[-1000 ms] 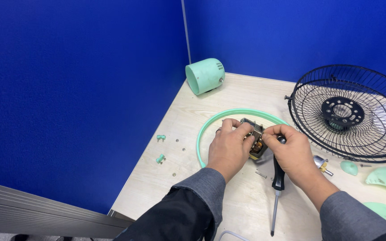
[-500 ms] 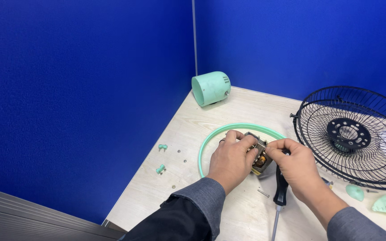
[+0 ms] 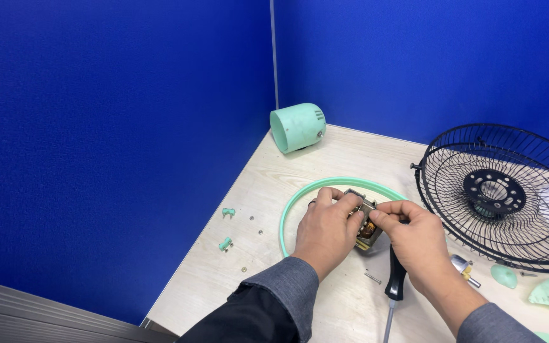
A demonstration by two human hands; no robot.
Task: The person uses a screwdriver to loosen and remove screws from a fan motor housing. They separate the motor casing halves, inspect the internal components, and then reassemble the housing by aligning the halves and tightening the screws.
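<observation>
The person is wearing a long-sleeved grey shirt of plain woven cloth, its cuffs ending at the wrists of the bare left hand (image 3: 327,234) and bare right hand (image 3: 416,240). A darker, nearly black layer of fabric is showing beneath the left forearm sleeve. Both hands are going ungloved.

Wooden table (image 3: 325,165): mint housing (image 3: 296,127), grille (image 3: 500,194), screwdriver (image 3: 394,286).
</observation>
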